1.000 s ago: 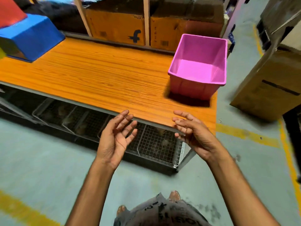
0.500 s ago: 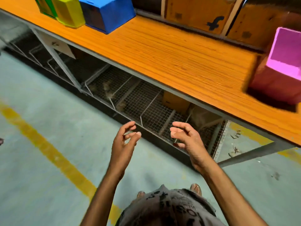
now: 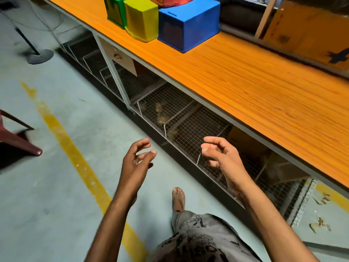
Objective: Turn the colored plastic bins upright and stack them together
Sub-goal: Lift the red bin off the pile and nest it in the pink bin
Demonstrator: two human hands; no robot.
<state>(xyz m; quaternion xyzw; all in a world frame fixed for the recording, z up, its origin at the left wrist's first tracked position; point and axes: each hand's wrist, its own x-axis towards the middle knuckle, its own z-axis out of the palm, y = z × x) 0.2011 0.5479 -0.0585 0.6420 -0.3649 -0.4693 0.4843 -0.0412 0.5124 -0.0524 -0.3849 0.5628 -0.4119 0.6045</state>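
The blue bin [image 3: 188, 23], yellow bin [image 3: 141, 19] and green bin [image 3: 115, 10] sit bottom-up on the table [image 3: 245, 82] toward its left end, nearer in view than half a second ago. The left hand [image 3: 135, 163] and right hand [image 3: 224, 159] still hover empty before the table's front edge, fingers loosely curled.

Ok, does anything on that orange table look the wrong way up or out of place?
Yes. The blue bin, yellow bin and green bin sit upside down on the table, bases up, side by side. A red bin lies on top of them, mostly cut off by the frame.
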